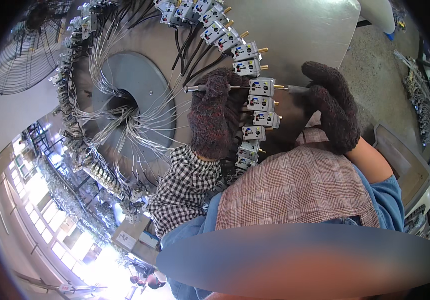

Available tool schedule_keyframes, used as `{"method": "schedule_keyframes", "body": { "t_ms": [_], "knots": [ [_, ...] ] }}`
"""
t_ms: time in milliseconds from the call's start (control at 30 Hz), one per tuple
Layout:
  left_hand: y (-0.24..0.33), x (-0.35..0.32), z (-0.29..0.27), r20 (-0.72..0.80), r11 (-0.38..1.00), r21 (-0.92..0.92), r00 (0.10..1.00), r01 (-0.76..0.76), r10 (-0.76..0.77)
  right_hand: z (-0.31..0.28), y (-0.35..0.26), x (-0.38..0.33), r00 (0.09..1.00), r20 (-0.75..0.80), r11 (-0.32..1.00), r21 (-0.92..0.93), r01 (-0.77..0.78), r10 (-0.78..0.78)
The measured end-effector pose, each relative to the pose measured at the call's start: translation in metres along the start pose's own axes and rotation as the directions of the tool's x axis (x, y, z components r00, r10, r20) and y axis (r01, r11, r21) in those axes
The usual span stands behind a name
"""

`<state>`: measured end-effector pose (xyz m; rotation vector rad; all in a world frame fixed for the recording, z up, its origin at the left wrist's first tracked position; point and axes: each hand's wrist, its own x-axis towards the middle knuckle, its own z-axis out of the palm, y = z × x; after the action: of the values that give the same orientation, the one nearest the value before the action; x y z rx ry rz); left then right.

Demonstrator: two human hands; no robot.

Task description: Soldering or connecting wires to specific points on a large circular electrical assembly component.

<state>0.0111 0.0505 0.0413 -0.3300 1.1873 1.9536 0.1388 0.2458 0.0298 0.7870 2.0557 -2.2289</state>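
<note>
Beside silver units (261, 87), gloved hands (210, 117) (336, 107) hold tools (195, 89) (297, 90)

Brt windows (40, 227) lwr L; gry flr (375, 80) R.

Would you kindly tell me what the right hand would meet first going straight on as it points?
Probably the golden stem ahead, met by the tool in the right hand, though depth there is unclear.
</note>
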Motion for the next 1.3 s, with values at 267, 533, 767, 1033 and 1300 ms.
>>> {"method": "schedule_keyframes", "body": {
  "t_ms": [267, 533, 767, 1033, 1300],
  "knots": [
    [0.001, -0.001, 0.001, 0.044, 1.0, -0.006, 0.999, 0.0, 0.0, 0.004, -0.004, -0.002, 0.997, -0.024, 0.997, -0.018, 0.077, -0.077],
    [0.0, -0.006, -0.004, -0.003, 0.999, -0.053, 1.0, -0.003, 0.003, 0.002, 0.005, -0.007, 0.996, -0.06, 0.982, 0.181, -0.053, 0.064],
    [0.008, -0.027, -0.012, -0.018, 0.993, 0.12, 1.0, -0.022, 0.024, 0.004, 0.04, -0.026, 0.998, -0.013, 0.944, 0.327, -0.056, 0.063],
    [-0.005, -0.022, -0.014, 0.047, 0.996, 0.072, 0.997, -0.061, 0.058, 0.01, 0.036, -0.026, 0.986, 0.05, 0.908, 0.385, -0.164, 0.157],
    [-0.005, -0.016, -0.018, 0.1, 0.997, 0.013, 0.992, -0.08, 0.078, 0.011, 0.036, -0.029, 0.979, 0.054, 0.891, 0.408, -0.199, 0.194]
  ]
}}
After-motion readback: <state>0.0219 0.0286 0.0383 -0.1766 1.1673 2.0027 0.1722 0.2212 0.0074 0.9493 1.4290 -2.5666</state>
